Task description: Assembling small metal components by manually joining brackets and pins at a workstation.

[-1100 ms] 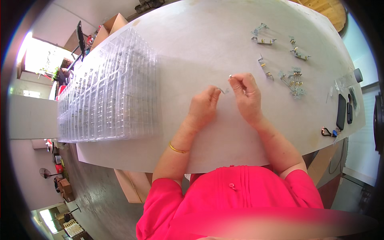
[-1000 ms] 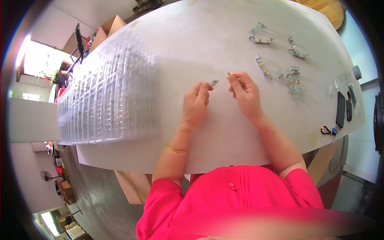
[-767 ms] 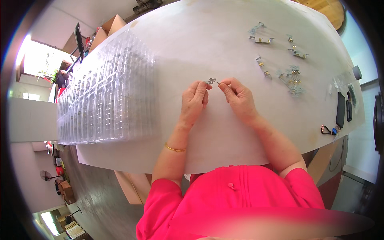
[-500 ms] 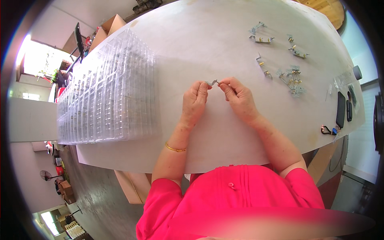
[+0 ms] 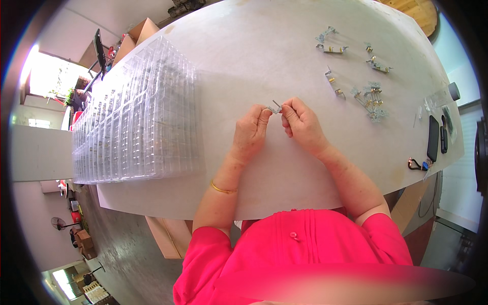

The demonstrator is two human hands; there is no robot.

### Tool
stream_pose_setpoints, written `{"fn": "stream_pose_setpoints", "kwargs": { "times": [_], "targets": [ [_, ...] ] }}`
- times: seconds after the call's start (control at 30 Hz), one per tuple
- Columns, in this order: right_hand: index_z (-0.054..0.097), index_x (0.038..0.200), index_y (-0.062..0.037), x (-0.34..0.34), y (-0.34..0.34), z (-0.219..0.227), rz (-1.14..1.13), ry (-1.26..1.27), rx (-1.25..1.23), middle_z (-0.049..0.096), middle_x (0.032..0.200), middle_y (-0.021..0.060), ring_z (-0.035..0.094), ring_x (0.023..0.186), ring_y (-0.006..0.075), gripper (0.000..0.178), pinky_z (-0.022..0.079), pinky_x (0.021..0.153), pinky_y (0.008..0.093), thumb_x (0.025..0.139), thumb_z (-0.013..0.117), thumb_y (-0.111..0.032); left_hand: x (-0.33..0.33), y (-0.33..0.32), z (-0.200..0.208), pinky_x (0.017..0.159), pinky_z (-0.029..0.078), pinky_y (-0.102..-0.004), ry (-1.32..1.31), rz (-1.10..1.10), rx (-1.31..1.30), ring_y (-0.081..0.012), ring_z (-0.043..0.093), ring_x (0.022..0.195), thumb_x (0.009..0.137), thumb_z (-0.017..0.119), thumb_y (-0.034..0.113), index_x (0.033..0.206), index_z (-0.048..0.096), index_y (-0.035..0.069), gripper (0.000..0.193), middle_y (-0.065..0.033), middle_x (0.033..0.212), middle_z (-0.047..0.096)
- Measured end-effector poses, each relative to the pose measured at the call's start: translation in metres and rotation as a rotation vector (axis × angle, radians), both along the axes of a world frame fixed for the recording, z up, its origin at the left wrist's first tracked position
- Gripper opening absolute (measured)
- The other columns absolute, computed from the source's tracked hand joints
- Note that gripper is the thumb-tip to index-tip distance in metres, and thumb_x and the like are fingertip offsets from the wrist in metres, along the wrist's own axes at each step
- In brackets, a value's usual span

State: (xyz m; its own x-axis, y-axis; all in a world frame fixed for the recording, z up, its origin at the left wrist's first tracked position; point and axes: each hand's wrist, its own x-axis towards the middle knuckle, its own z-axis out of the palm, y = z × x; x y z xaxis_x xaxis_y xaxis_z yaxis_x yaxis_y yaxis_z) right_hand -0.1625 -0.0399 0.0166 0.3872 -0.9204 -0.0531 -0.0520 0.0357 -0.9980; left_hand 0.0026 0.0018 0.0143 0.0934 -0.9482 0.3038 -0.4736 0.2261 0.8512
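Over the middle of the white table, my left hand and my right hand pinch a small grey metal piece between them. A thin straight part of it sticks up from between the fingertips. Both hands are closed, thumbs against fingers; most of the piece is hidden by them. To the right lie similar small metal brackets with brass-coloured parts: one bracket at the back, another bracket closer, one more bracket, and a cluster of several brackets.
A tall stack of clear plastic trays with metal parts inside stands on the left of the table. At the right edge are a black phone-like object, a clear bottle on its side, and a small black-and-blue item.
The grey metal piece has turned between my fingertips, so its thin part now points up to the left. My left hand has shifted slightly right and its fingers are rolled in.
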Motion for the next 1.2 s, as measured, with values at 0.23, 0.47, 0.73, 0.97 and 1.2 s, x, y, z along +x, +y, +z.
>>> {"fn": "stream_pose_setpoints", "kwargs": {
  "times": [0.23, 0.47, 0.73, 0.97, 1.2],
  "targets": [
    [0.06, 0.105, -0.0047, -0.003, -0.002, 0.01, 0.059, -0.23, 0.281, 0.054, 0.078, 0.0001, 0.052, 0.066, 0.0073, 0.021, 0.047, 0.06, 0.024, 0.104, 0.047, -0.021, 0.003, 0.0, -0.002, 0.054, 0.045, -0.0362, -0.182, -0.03, -0.07, -0.0287, 0.054, 0.056, 0.1, 0.057, 0.016, 0.094, 0.061, 0.003, 0.015, -0.0156, 0.069, 0.057],
    [0.064, 0.1, -0.0063, -0.006, -0.006, 0.01, 0.058, -0.12, 0.295, 0.06, 0.083, 0.0004, 0.055, 0.07, 0.0062, 0.018, 0.047, 0.06, 0.0235, 0.099, 0.058, -0.023, 0.0, 0.0, -0.007, 0.054, 0.046, -0.0419, -0.291, -0.1, -0.129, -0.0357, 0.059, 0.061, 0.097, 0.059, 0.016, 0.093, 0.06, 0.004, 0.013, -0.0148, 0.073, 0.061],
    [0.063, 0.102, -0.0067, 0.0, -0.006, -0.019, -0.09, -0.211, -0.038, 0.061, 0.103, 0.0011, 0.058, 0.088, 0.0086, 0.01, 0.047, 0.077, 0.0248, 0.099, 0.061, -0.016, -0.004, -0.001, 0.003, 0.054, 0.045, -0.0392, -0.296, -0.112, -0.207, -0.032, 0.057, 0.059, 0.096, 0.06, 0.014, 0.093, 0.059, 0.004, 0.011, -0.013, 0.073, 0.059],
    [0.061, 0.103, -0.0068, 0.0, -0.005, -0.012, -0.039, -0.342, -0.035, 0.059, 0.113, 0.0025, 0.058, 0.098, 0.0104, 0.008, 0.048, 0.086, 0.0273, 0.1, 0.059, -0.013, -0.001, 0.001, 0.009, 0.055, 0.045, -0.0379, -0.295, -0.158, -0.189, -0.0306, 0.057, 0.061, 0.095, 0.061, 0.012, 0.093, 0.06, 0.003, 0.009, -0.0129, 0.071, 0.058],
    [0.063, 0.104, -0.0094, -0.011, -0.016, 0.005, -0.161, -0.455, -0.036, 0.061, 0.113, 0.0015, 0.058, 0.1, 0.0093, 0.009, 0.048, 0.091, 0.0284, 0.101, 0.058, -0.016, -0.002, 0.0, 0.007, 0.052, 0.044, -0.0365, -0.347, -0.057, -0.171, -0.0289, 0.055, 0.055, 0.094, 0.064, 0.013, 0.093, 0.062, 0.003, 0.01, -0.0104, 0.066, 0.058]
  ]
}}
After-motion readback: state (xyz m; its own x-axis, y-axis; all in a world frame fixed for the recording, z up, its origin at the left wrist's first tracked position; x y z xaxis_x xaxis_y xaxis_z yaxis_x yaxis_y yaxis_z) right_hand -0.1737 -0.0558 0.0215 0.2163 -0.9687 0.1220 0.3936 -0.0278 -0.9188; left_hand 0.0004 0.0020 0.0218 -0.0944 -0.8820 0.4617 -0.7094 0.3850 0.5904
